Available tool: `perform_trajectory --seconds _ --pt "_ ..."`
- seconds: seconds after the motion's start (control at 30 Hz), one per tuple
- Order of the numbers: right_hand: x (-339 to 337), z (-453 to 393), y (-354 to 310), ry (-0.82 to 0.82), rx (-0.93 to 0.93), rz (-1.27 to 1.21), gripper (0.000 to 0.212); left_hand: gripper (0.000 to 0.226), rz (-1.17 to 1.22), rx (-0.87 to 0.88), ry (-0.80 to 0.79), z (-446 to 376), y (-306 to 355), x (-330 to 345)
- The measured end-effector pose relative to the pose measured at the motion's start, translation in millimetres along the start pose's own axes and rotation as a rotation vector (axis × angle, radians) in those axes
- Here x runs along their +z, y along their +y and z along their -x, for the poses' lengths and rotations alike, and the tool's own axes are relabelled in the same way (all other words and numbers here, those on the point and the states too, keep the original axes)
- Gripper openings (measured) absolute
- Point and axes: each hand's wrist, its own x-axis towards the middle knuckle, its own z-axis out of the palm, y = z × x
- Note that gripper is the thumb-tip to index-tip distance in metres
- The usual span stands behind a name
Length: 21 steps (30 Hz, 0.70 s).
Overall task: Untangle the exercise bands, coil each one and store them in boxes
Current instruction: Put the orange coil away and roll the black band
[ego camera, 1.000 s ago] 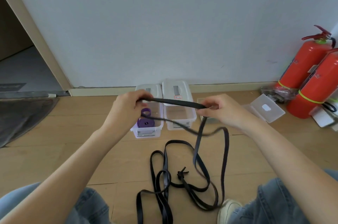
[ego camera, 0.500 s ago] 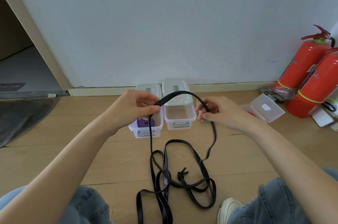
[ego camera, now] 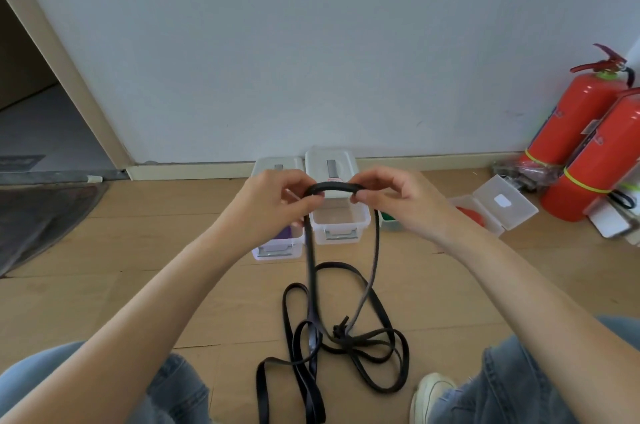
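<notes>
Pale wood-plank floor [ego camera: 104,302] against a plain white wall. Left to right: clear plastic box holding a purple coil [ego camera: 277,243], lid open; empty clear plastic box [ego camera: 337,226], lid open; a box with something green [ego camera: 389,219] behind the right wrist; a fourth with red contents [ego camera: 474,214]; two red fire extinguishers [ego camera: 581,133]. Long black exercise band [ego camera: 346,337] lies knotted and looped between the knees, uncoiled and unboxed. Left hand [ego camera: 273,202] and right hand [ego camera: 398,202] pinch a short arch of it, fingers closed, above the empty box.

Red fire extinguishers [ego camera: 575,119]; grey mat [ego camera: 38,219]
</notes>
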Motion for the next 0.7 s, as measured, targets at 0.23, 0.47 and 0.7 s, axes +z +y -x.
perform_trajectory --seconds 0.23,0.47,0.7 --pt "23.4 2.4 -0.8 -0.153 -0.021 0.041 0.012 0.009 0.447 0.02 0.013 1.8 14.9 5.2" --pt "16.8 -0.4 2.3 -0.081 -0.016 0.111 0.012 0.01 0.425 0.012 0.023 4.6 13.4 5.4" --pt "3.8 -0.9 0.7 0.069 -0.038 0.331 0.005 0.011 0.293 0.054 0.02 4.8 12.1 3.3"
